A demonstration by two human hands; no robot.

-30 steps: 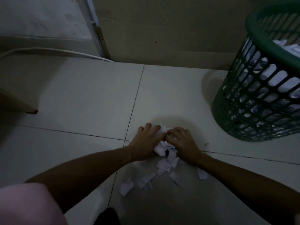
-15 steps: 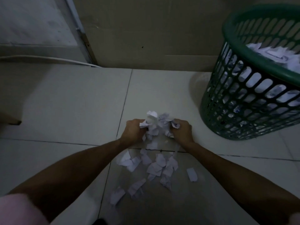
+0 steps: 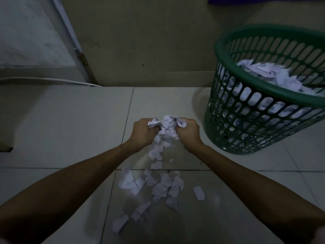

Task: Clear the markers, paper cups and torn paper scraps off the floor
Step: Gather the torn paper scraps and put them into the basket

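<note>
A bunch of torn white paper scraps [image 3: 168, 129] is lifted off the tiled floor, squeezed between my two hands. My left hand [image 3: 143, 132] grips its left side and my right hand [image 3: 189, 133] grips its right side, fingers curled round the paper. Some scraps trail down from the bunch. Several loose scraps [image 3: 158, 187] lie scattered on the floor below and nearer to me. A green slatted plastic basket [image 3: 249, 95], holding many white paper scraps, stands to the right of my hands. No markers or cups are in view.
A beige wall [image 3: 149, 41] runs along the far edge of the floor. A white cable [image 3: 49, 81] lies along the wall's base at the left. A dark furniture foot [image 3: 6, 148] sits at the left edge.
My hands went from pressing scraps together on the floor to lifting a bunch of them. Several scraps fell out and now lie below. The view shifted, showing more of the basket's inside.
</note>
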